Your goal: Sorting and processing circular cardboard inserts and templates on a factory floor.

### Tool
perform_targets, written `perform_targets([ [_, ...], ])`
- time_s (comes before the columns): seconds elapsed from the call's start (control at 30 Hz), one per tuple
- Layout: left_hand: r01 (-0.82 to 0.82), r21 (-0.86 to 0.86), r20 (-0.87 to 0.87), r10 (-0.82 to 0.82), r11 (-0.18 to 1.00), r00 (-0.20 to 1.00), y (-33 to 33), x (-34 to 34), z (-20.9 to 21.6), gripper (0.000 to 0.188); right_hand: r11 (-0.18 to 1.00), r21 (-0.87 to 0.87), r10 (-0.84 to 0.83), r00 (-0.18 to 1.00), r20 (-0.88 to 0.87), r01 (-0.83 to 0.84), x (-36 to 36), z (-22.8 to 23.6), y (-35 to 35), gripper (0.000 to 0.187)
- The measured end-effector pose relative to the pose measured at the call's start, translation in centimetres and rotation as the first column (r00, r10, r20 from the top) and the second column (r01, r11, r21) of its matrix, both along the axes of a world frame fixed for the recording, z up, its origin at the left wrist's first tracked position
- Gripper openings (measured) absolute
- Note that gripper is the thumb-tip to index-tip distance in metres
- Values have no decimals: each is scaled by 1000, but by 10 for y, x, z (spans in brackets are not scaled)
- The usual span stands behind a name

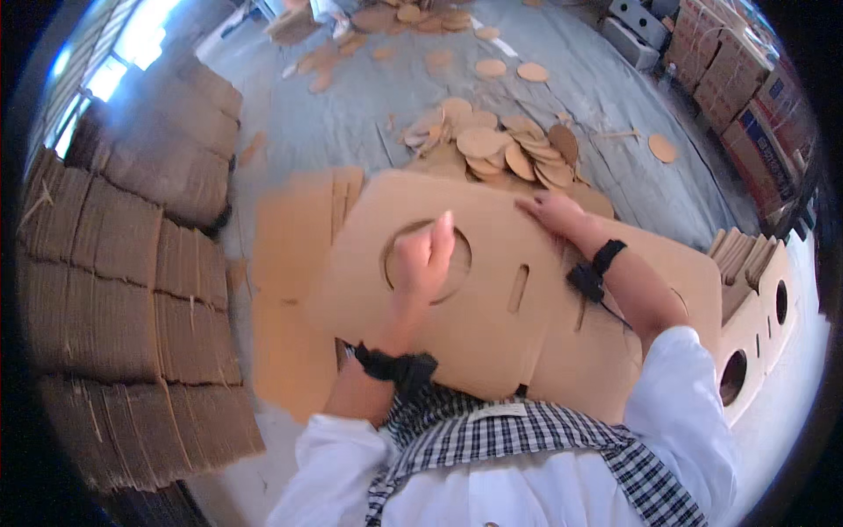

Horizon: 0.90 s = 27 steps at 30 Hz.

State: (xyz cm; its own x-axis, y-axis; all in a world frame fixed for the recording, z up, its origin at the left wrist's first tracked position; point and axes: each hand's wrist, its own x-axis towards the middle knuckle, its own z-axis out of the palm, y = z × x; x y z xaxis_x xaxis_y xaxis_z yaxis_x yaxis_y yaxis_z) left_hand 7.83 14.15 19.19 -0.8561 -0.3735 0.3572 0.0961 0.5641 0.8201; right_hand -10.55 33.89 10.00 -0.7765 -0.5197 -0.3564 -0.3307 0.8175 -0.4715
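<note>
"One wide stretch of wrinkled grey-blue sheeting (pixel 623 167) covers the floor. What comes next in size?"

"Tall stacks of bundled brown cardboard (pixel 114 290), standing along the person's left."

"And the thing being handled?"

"A big tan cardboard sheet (pixel 474 342), directly in front of the person, slanting across the checked apron's top edge. Its far corners are rounded. A second flat cardboard piece (pixel 285 307) lies just beyond its left side, partly covered. By its right end stand some cardboard boards (pixel 755 329) with dark round holes."

"Anything smaller?"

"A heap of cardboard discs (pixel 487 145) beyond the sheet's far edge, overlapping one another. Then the round cut (pixel 461 250) in the left part of the sheet; cardboard colour shows inside its outline."

"How do the hands stand?"

"The left grip (pixel 424 255) is balled together, thumb up, in front of that cut. It is blurred, so one cannot tell whether it touches. The right grip (pixel 558 213) is at the sheet's far edge; whether its fingers clamp the cardboard cannot be told."

"The smallest?"

"A narrow slot (pixel 520 288), between the cut and the right forearm."
</note>
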Motion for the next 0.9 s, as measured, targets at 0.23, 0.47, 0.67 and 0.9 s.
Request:
perform_targets([
  [0.23, 644, 362, -669, -293, 674, 683, -42, 49, 203, 38, 994, -72, -89, 996, -7, 88, -3, 16, 8, 60],
  [0.47, -233, -48, 29, 234, 971, 972, -55, -50, -14, 43, 999, -34, -4, 999, -49, 2, 12, 20, -17, 57],
  [0.67, 9, 428, -367, 165, 904, 915, -22, 0, 148, 52, 988, -142, -62, 997, -37, 57, 5, 31, 5, 59],
  [0.9, -203, 369, -4, 220, 907, 976, -48, -28, 11, 52, 995, -96, -11, 997, -82, 3, 7, 32, -15, 61],
])
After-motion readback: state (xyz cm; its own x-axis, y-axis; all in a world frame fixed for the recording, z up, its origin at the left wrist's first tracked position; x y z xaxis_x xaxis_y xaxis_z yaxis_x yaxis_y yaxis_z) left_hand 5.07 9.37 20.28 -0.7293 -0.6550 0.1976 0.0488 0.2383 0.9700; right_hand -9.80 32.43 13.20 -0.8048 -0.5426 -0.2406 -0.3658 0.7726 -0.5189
